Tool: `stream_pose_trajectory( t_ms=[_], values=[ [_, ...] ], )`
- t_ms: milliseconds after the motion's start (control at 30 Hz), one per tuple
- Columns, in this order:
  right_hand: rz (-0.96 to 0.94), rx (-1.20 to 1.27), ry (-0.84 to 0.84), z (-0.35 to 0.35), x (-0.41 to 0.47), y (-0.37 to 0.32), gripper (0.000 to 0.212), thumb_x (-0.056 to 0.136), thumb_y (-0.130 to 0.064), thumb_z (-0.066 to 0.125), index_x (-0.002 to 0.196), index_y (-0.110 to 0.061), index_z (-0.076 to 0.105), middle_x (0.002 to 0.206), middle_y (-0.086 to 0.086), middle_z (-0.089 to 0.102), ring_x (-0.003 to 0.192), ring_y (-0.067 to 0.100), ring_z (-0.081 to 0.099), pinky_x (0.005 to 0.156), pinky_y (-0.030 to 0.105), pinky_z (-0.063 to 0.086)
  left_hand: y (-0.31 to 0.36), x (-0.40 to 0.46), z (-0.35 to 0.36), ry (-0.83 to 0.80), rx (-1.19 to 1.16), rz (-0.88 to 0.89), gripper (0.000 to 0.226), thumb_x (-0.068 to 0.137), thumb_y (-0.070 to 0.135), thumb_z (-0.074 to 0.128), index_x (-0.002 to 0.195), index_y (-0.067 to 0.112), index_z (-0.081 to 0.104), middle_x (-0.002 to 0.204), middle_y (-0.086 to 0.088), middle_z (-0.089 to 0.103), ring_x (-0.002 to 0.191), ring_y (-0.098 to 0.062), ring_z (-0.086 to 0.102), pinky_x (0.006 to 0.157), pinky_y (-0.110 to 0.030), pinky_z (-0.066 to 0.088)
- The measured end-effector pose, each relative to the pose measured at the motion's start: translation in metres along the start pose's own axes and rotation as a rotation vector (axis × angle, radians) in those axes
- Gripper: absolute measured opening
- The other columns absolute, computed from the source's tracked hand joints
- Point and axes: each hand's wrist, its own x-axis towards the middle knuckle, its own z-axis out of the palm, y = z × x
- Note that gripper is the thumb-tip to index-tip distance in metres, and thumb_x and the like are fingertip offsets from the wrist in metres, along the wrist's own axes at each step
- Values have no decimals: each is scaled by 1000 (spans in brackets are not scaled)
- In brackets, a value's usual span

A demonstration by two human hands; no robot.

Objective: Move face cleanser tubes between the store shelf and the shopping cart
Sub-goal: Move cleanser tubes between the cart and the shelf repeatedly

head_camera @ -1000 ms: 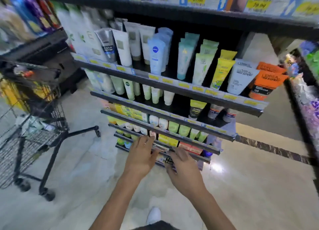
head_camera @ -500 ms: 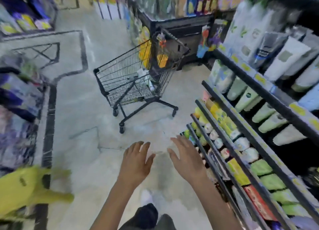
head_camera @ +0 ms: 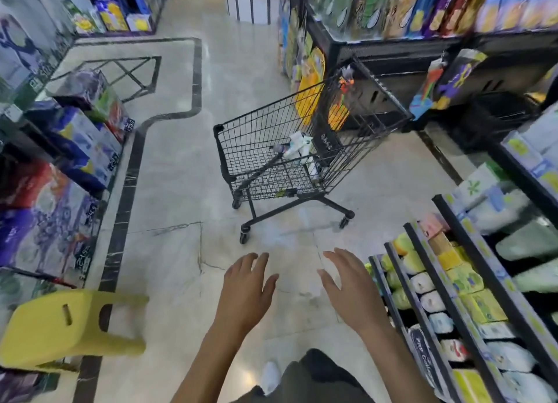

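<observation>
Mostly white cleanser tubes point(head_camera: 297, 144) lying in black wire cart point(head_camera: 241, 149), labels blurred

Black wire cart point(head_camera: 271, 149) is sitting ahead of both empty hands, white tubes point(head_camera: 297, 144) showing inside it. Floor point(head_camera: 181, 176) is showing pale cream marble with black inlay lines. Yellow stool point(head_camera: 60, 324) is sitting left of the left hand point(head_camera: 244, 294). Shelf point(head_camera: 453, 297) right of the right hand point(head_camera: 351, 291) is showing black rails, pale blue strips, and yellow, green, white and pink packs. Boxes point(head_camera: 57, 221) far left are showing purple, blue and red.
</observation>
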Motion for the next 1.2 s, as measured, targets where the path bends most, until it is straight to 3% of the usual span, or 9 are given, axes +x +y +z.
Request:
stream_pose_trajectory(
  t_ms=[267,500,600,700,800,1033,1200],
  values=[
    [75,52,-53,-12,97,23,45,104,-49,46,147,-35,49,159,-13,39,150,7,28,120,28,28,14,152,-10,-17,12,0,51,104,48,44,147,21,46,145,-6,53,133,-29,49,110,-45,42],
    [14,62,-100,-39,236,34,43,104,-45,49,143,-28,53,151,-9,49,143,10,39,116,27,33,15,250,-10,-40,2,-77,50,102,52,42,144,25,47,134,0,58,122,-25,54,102,-43,48],
    [-27,44,-145,-50,307,32,43,105,-41,51,145,-26,53,152,-7,48,143,13,39,115,30,35,11,284,-9,-52,-13,-131,50,103,49,45,145,23,49,138,0,57,127,-25,52,104,-43,46],
    [-55,28,-163,-58,369,25,42,105,-40,53,143,-23,55,148,-5,51,139,18,45,106,32,41,8,313,-7,-68,-32,-193,48,103,47,46,145,24,49,141,1,55,130,-24,50,105,-42,45],
    [-51,-19,-165,-62,428,19,39,105,-36,54,141,-20,58,144,-3,54,133,19,49,90,25,31,4,351,-5,-99,-49,-226,47,103,44,49,144,21,50,139,-1,56,128,-25,52,101,-40,44],
    [50,6,-251,-40,520,33,40,104,-37,56,141,-22,57,145,-1,55,133,22,51,105,38,42,-27,472,21,-202,-109,-244,48,102,41,52,144,16,51,134,-8,59,123,-29,54,99,-43,47],
    [146,-14,-340,-26,548,46,40,105,-34,54,142,-21,56,146,-4,53,135,16,48,110,28,36,-46,556,42,-318,-92,-218,52,103,41,50,148,12,47,141,-14,55,128,-35,52,104,-50,46]
  ],
)
